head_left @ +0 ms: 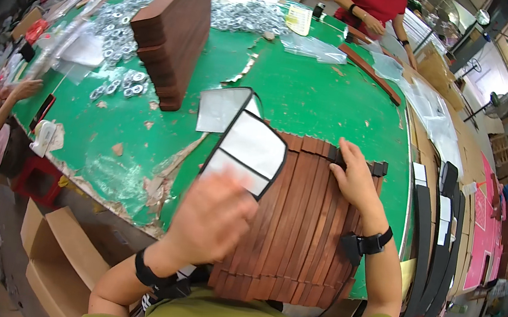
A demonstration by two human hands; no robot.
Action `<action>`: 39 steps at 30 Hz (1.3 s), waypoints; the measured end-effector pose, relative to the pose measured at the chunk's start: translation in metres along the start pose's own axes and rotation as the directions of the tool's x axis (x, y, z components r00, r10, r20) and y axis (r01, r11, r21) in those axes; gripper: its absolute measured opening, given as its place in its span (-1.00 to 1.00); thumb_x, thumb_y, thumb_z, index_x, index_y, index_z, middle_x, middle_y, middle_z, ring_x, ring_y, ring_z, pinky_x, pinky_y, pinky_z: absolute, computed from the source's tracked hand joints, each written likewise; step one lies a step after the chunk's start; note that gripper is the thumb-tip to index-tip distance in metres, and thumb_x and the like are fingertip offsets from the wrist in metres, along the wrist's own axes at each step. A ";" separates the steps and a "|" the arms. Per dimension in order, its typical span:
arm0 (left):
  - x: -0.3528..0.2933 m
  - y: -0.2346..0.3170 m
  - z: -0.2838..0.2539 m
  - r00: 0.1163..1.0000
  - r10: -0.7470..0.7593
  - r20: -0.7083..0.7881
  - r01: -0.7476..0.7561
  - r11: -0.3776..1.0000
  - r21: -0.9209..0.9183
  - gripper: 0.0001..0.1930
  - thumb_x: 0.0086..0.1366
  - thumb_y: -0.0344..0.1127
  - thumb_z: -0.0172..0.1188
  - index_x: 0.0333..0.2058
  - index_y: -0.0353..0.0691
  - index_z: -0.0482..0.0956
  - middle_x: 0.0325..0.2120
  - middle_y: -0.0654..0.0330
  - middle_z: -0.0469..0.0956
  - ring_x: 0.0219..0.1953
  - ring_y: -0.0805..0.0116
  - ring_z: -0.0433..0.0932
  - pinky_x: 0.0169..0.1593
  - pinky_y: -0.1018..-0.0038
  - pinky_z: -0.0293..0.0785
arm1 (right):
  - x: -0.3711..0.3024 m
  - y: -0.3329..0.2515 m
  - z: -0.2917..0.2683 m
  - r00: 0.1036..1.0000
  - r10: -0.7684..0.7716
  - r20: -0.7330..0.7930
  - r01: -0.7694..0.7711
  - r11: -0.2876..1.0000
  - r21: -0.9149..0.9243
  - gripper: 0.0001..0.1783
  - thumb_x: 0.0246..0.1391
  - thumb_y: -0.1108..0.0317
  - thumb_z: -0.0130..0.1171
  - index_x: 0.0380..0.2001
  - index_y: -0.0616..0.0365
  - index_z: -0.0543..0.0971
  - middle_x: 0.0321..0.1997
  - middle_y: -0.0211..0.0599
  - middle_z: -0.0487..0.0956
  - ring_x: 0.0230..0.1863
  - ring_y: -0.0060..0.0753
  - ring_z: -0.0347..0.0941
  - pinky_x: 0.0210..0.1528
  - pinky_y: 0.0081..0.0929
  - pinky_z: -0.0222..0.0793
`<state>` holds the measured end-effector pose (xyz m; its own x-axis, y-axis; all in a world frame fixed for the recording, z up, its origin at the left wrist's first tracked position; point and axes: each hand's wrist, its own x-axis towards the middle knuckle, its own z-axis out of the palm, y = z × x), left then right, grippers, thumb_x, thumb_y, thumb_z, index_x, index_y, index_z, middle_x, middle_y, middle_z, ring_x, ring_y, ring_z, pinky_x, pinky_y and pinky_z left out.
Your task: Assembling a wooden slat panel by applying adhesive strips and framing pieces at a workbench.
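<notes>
A row of reddish-brown wooden slats [286, 227] lies packed side by side in front of me. My right hand [354, 175] rests at their far right end, thumb and fingers apart, over a black band [380, 169] that shows on both sides of it. My left hand [214, 217] is smeared by motion above the left side of the slats. It covers the lower corner of a white panel with black edging [252, 145]; whether it grips the panel is unclear. A second pale panel with dark edging [219, 109] lies partly beneath the first, on the green tabletop [301, 91].
A tall stack of brown slats [177, 33] stands at the far left, beside piles of metal rings [247, 16]. Long black strips [420, 244] lie at the right. An open cardboard box [65, 255] is low on the left. A person in red [376, 8] stands across the table; another sits left.
</notes>
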<state>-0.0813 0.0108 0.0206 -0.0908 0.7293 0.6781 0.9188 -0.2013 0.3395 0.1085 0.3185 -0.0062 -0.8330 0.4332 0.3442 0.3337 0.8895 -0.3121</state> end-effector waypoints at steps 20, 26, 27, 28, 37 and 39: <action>-0.002 -0.007 -0.007 0.709 -0.658 0.254 0.623 0.417 -0.661 -0.82 0.42 -0.33 0.16 -0.35 -0.32 0.50 -0.58 0.42 0.39 -0.51 0.68 0.27 -0.47 0.59 0.21 | -0.011 -0.198 -0.012 0.889 -0.377 -0.258 0.422 0.895 0.143 -0.77 -0.05 0.46 0.31 -0.28 0.18 0.53 -0.28 -0.26 0.51 -0.26 -0.18 0.47 -0.22 -0.28 0.41; -0.036 -0.089 0.016 0.645 -0.763 0.029 0.663 0.541 -0.517 -0.91 0.38 -0.41 0.17 -0.24 -0.30 0.48 -0.40 0.35 0.45 -0.35 0.63 0.36 -0.33 0.62 0.29 | -0.005 -0.179 -0.020 0.939 -0.238 -0.248 0.316 0.881 0.352 -0.77 0.01 0.50 0.32 -0.24 0.17 0.52 -0.25 -0.19 0.56 -0.24 -0.17 0.54 -0.21 -0.33 0.46; -0.046 -0.102 0.021 0.638 -0.770 -0.011 0.674 0.565 -0.477 -0.87 0.36 -0.45 0.16 -0.16 -0.32 0.48 -0.29 0.23 0.53 -0.25 0.55 0.48 -0.27 0.61 0.40 | 0.000 -0.170 -0.023 0.973 -0.096 -0.210 0.184 0.872 0.453 -0.76 0.02 0.52 0.32 -0.23 0.19 0.51 -0.26 -0.18 0.56 -0.23 -0.17 0.55 -0.21 -0.36 0.47; -0.047 -0.101 0.025 0.639 -0.769 -0.006 0.671 0.562 -0.484 -0.87 0.36 -0.45 0.16 -0.16 -0.32 0.48 -0.29 0.23 0.53 -0.25 0.55 0.48 -0.27 0.61 0.40 | 0.005 -0.152 -0.026 0.969 -0.033 -0.247 0.147 0.875 0.462 -0.71 0.03 0.50 0.36 -0.20 0.18 0.49 -0.28 -0.22 0.58 -0.24 -0.27 0.57 -0.23 -0.41 0.49; 0.010 0.017 0.008 0.938 0.237 0.254 -0.238 0.971 -0.025 -0.55 0.29 -0.22 0.17 0.16 -0.10 0.48 0.33 0.11 0.29 0.41 0.10 0.20 0.40 0.06 0.11 | 0.025 -0.018 -0.011 0.956 0.291 -0.044 -0.258 0.900 0.351 -0.62 0.08 0.42 0.33 -0.03 0.26 0.53 -0.23 -0.31 0.57 -0.18 -0.45 0.51 -0.08 -0.49 0.45; 0.016 0.031 0.029 0.836 0.355 0.418 -0.264 0.929 -0.262 -0.46 0.27 -0.12 0.23 0.20 -0.12 0.44 0.33 0.10 0.30 0.40 0.13 0.21 0.40 0.03 0.09 | 0.029 -0.011 -0.005 0.990 -0.010 -0.139 0.031 0.989 0.147 -0.57 0.07 0.34 0.34 -0.01 0.30 0.54 -0.06 -0.11 0.60 0.00 -0.08 0.54 0.11 -0.28 0.45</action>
<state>-0.0431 0.0351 0.0226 0.4110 0.8117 0.4150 0.7766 -0.5501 0.3070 0.0831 0.3217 0.0117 -0.7667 0.4404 0.4672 0.2394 0.8713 -0.4285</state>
